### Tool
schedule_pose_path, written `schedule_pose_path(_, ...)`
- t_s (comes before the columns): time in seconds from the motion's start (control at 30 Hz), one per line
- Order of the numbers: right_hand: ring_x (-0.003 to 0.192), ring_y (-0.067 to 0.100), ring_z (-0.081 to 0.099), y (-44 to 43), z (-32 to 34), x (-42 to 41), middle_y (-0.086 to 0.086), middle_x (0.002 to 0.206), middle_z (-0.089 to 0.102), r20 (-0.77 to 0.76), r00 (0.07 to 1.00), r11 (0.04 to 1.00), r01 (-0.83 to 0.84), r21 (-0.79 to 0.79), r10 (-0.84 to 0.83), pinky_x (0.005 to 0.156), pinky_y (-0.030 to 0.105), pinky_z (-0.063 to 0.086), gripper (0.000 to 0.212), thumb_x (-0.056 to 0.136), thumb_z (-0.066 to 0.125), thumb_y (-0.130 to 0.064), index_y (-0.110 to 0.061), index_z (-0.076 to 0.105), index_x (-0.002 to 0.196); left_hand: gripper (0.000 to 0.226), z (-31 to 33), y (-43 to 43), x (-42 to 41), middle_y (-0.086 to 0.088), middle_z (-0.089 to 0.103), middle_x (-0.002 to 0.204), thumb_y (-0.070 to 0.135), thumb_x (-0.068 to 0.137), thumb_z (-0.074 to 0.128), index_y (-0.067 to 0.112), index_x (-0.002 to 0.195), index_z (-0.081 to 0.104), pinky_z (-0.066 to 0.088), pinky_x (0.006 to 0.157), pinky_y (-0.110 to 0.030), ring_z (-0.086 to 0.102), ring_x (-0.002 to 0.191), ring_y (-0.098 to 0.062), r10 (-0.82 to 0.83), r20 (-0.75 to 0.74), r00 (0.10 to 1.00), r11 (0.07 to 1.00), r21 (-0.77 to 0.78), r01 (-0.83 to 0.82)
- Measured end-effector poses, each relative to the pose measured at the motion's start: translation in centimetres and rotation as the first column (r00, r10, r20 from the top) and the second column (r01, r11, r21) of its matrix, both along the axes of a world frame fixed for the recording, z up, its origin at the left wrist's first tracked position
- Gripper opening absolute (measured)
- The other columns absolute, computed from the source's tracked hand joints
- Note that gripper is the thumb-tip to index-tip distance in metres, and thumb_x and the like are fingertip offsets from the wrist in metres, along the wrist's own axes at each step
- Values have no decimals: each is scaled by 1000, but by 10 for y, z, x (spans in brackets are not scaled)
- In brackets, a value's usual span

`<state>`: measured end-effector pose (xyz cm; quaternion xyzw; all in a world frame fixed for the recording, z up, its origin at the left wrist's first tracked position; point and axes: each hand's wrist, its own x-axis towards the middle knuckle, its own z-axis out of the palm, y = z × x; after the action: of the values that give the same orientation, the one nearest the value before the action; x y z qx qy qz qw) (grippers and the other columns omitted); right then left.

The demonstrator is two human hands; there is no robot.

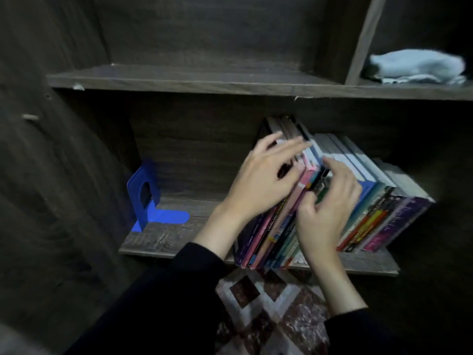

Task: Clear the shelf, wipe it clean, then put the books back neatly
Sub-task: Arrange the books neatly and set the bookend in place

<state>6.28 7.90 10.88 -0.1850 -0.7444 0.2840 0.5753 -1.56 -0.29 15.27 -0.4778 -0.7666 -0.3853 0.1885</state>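
Left hand [263, 183]: fingers nearly straight and spread, laid flat over the tops of the leftmost books [384, 201]; right hand [325, 213]: fingers curled over the top edges of the middle books, gripping them. Books: one row standing spines-out and tilted on the right part of the lower shelf [179, 234], spine lettering too blurred to read. Blue bookend [151, 201] at the shelf's left end, well apart from the row; pale cloth [417, 66] in the upper right compartment.
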Motion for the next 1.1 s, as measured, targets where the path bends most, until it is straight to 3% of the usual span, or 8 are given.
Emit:
schedule_pose_path(0.27, 126, 31, 28, 2, -1, 10, 19, 140, 40, 229, 962, 981, 114, 157, -149, 98, 54, 29, 61, 68, 52, -3, -23, 58, 126, 37, -8, -1, 11, 9, 46, 143, 43, 94, 47, 33, 129, 56, 22, 110, -37, 21, 141, -14, 91, -29, 995, 991, -100, -93)
schedule_pose_path(0.43, 116, 23, 30, 4, 13, 13, 14, 126, 42, 296, 953, 954, -32, 299, -61, 92, 38, 24, 61, 70, 52, -4, -27, 58, 126, 37, -14, -17, 8, 3, 30, 144, 39, 88, 59, 33, 124, 51, 37, 104, -40, 26, 137, -20, 91, 137, 986, 995, -44, -85)
schedule_pose_path(0.57, 89, 0, 44, -10, 9, 13, -6, 106, 45, 214, 864, 888, -456, -48, 455, 79, 10, 38, 67, 83, 44, 5, -23, 37, 144, 43, -16, -33, 7, 4, 21, 147, 38, 85, 67, 34, 124, 49, 46, 92, -38, 48, 120, -19, 151, 201, 968, 988, 9, -156)
schedule_pose_path(0.7, 123, -9, 39, -31, -55, -2, -14, 144, 36, 358, 689, 776, -548, -312, 630, 97, 3, 28, 96, 81, 63, -1, -34, 6, 151, 59, -14, -51, 1, -4, 28, 153, 39, 81, 68, 45, 133, 39, 37, 100, -36, 42, 125, -19, 227, 274, 935, 974, -62, -218)
schedule_pose_path(0.8, 135, 19, 39, -43, -108, -19, 4, 153, 33, 565, 522, 766, -497, -408, 639, 101, 21, 33, 114, 79, 74, -18, -42, -15, 146, 63, -13, -63, -3, -7, 48, 139, 42, 73, 61, 49, 131, 37, 41, 101, -40, 54, 115, -22, 243, 330, 912, 970, -75, -231)
schedule_pose_path(0.9, 106, 35, 59, -52, -127, -32, 18, 132, 55, 659, 552, 854, -418, -311, 510, 83, 35, 44, 116, 86, 69, -24, -62, -31, 129, 63, -16, -74, -8, -8, 58, 127, 37, 69, 58, 47, 130, 41, 48, 90, -36, 61, 94, -23, 263, 381, 886, 960, -17, -278)
schedule_pose_path(1.03, 87, 38, 62, -61, -132, -42, 23, 104, 64, 676, 578, 878, -415, -237, 456, 71, 35, 42, 117, 88, 67, -27, -60, -39, 125, 61, -15, -86, -12, 6, 58, 126, 17, 76, 64, 33, 133, 48, 32, 76, 1, 57, 70, -8, 279, 344, 897, 950, 41, -311)
schedule_pose_path(1.1, 84, 38, 62, -71, -134, -46, 19, 94, 66, 658, 582, 869, -426, -252, 477, 69, 34, 40, 115, 89, 65, -27, -62, -39, 123, 60, -14, -94, -13, 3, 62, 118, 18, 76, 63, 33, 133, 48, 42, 86, -15, 59, 64, -10, 261, 349, 900, 954, 49, -295)
